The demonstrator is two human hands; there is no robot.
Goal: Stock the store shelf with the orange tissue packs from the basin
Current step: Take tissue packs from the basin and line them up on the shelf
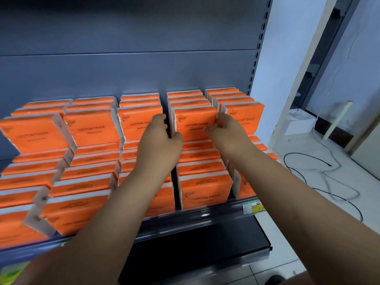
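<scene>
Where the big grey shelf (205, 218) stands against the wall, it takes up most of the view, and its flat board is packed with orange tissue packs (86, 130). The packs stand in five rows that run from near to far. There are two layers, so the top packs sit higher at the far side. Many show the words COTTON TISSUE in black. Under the board sits a dark lower shelf (205, 249). To the right, a black cable (329, 194) snakes over the pale floor, and a white box (299, 124) stands far back by a door frame.

Both bare arms reach in from the near edge. The front pack (194, 124) of the fourth row, in the top layer, stands upright between the two hands. The left hand (162, 138) presses on its left edge with thumb and fingers. The right hand (228, 130) grips its right edge, fingers curled over the side.
</scene>
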